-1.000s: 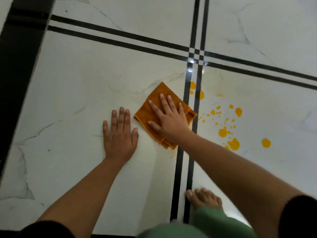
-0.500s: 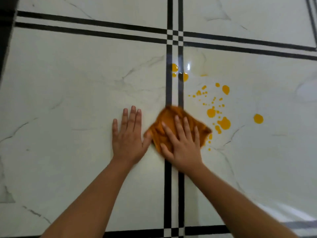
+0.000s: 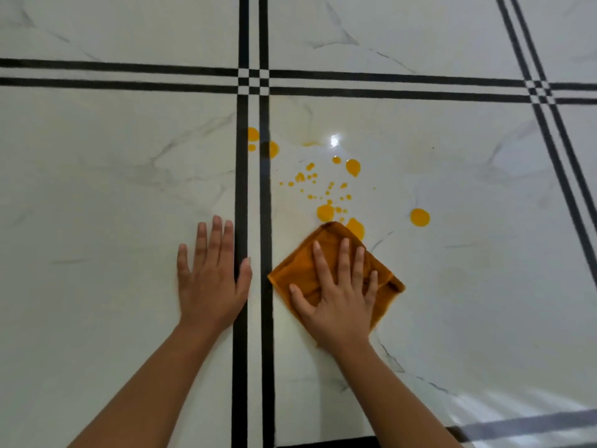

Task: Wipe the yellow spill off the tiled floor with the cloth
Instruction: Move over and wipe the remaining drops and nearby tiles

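A folded orange cloth (image 3: pixel 298 270) lies flat on the white marble floor, right of the double black tile lines. My right hand (image 3: pixel 336 295) presses down on it with fingers spread. The cloth's far corner touches the nearest blob of the yellow spill (image 3: pixel 324 212). The spill is a scatter of several yellow drops and blobs spreading away from me, with one round drop (image 3: pixel 419 217) off to the right and two blobs (image 3: pixel 271 149) on the black lines. My left hand (image 3: pixel 211 279) rests flat and empty on the tile left of the lines.
The white marble floor (image 3: pixel 113 189) is crossed by pairs of black lines (image 3: pixel 240 195). A bright light reflection (image 3: pixel 334 140) shines just beyond the spill. Both my forearms reach in from the bottom edge.
My right hand has slid the cloth rightward, off the black lines and onto the right tile, up to the spill's near edge. The left hand stays planted. The view has shifted.
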Tool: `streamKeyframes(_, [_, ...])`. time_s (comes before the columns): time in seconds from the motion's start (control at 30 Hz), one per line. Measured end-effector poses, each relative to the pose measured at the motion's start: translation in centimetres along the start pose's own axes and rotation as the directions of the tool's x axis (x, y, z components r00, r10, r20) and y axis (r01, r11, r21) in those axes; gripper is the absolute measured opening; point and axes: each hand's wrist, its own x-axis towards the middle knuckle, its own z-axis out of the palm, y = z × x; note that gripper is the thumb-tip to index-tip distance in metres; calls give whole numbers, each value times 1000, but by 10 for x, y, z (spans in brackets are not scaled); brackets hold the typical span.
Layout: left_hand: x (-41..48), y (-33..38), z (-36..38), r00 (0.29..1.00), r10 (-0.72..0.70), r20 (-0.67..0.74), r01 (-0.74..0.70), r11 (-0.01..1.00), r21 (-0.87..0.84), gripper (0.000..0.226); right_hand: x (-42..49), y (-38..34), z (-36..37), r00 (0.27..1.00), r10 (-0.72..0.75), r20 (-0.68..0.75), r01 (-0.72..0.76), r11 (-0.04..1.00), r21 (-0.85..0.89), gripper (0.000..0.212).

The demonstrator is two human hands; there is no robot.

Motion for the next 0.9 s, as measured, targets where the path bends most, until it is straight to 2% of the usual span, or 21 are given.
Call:
streamKeyframes(0.07, [7,14,-2,1000,17,6,-17,1000,1,69,-9,32,-4,998,43,-40,-43,999,-7,78])
streamKeyframes(0.17, [29,29,0,1000,-24,-7,24,999,-30,69,11,82,-18,959,276,-68,-277,961,7,78])
streamKeyframes(0.23, [43,36,3,999,-39,-22,38,999,-39,70,56,84,-26,919,391,-55,-390,920,38,79])
streamKeyframes(0.27, [47,39,4,999,-27,-32,26,999,-28,71,79,72,-29,919,392,-33,-390,919,52,78])
streamKeyframes(0.33, [54,48,9,999,16,-37,-16,1000,-18,71,96,45,-26,962,271,-45,-269,962,45,74])
streamKeyframes(0.4, [56,52,12,999,31,-24,-31,999,-13,71,75,31,-16,997,3,-78,-1,1000,17,69])
streamKeyframes(0.43, [58,54,13,999,29,-25,-29,999,-14,70,61,38,-16,992,-104,-72,104,995,-6,68])
streamKeyframes(0.47, [59,55,14,999,25,-33,-26,999,-20,70,58,55,-21,987,-153,-48,152,988,-11,67])
streamKeyframes(0.5, [59,55,15,999,25,-41,-26,999,-23,69,68,77,-26,989,-141,-47,140,990,-27,66])
streamKeyframes(0.53, [58,54,16,998,26,-51,-28,999,-23,68,86,97,-32,998,-52,-44,50,998,-43,66])
streamKeyframes(0.6, [58,53,19,996,39,-80,-41,999,-15,66,135,117,-49,972,231,-35,-229,973,39,64])
streamKeyframes(0.63, [58,52,20,995,47,-86,-48,999,-10,66,151,110,-50,948,317,-12,-316,947,66,64])
streamKeyframes(0.67, [59,51,21,995,50,-89,-51,999,-12,66,157,94,-45,944,330,-22,-328,942,67,66])
streamKeyframes(0.7, [58,51,21,995,48,-86,-49,999,-14,66,151,73,-38,964,262,-43,-259,964,58,68])
streamKeyframes(0.77, [58,51,20,996,39,-75,-40,999,-11,66,119,39,-23,995,-80,-52,80,997,3,70])
streamKeyframes(0.8, [58,51,19,997,36,-71,-37,999,-9,66,103,38,-22,968,-248,-35,246,968,-37,68])
streamKeyframes(0.83, [59,52,18,997,35,-68,-35,999,-9,66,103,47,-25,938,-347,-16,346,936,-64,66])
streamKeyframes(0.87, [60,53,17,997,29,-65,-30,999,-14,66,116,62,-31,927,-374,-19,372,925,-76,64])
streamKeyframes(0.9, [60,53,17,998,24,-60,-25,1000,-17,66,136,75,-36,956,-293,-35,290,954,-76,62])
